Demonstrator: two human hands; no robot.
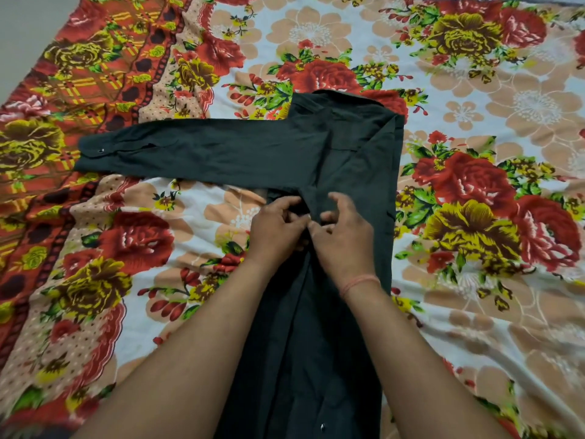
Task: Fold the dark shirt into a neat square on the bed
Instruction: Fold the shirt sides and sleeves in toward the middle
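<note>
The dark shirt (pixel 345 160) lies on the bed as a long narrow strip running from the collar at the top middle down to the bottom edge of the view. One sleeve (pixel 190 150) stretches out flat to the left, its cuff with a snap button at the far left. My left hand (pixel 275 229) and my right hand (pixel 343 236) meet over the middle of the shirt, just below where the sleeve joins. Both have curled fingers pinching a fold of the dark fabric between them. My forearms cover part of the shirt's lower half.
A floral bedsheet (pixel 474 122) with red and yellow roses covers the whole bed. A red patterned border band (pixel 79 74) runs along its left side. A strip of pale floor (pixel 19 33) shows at the top left corner.
</note>
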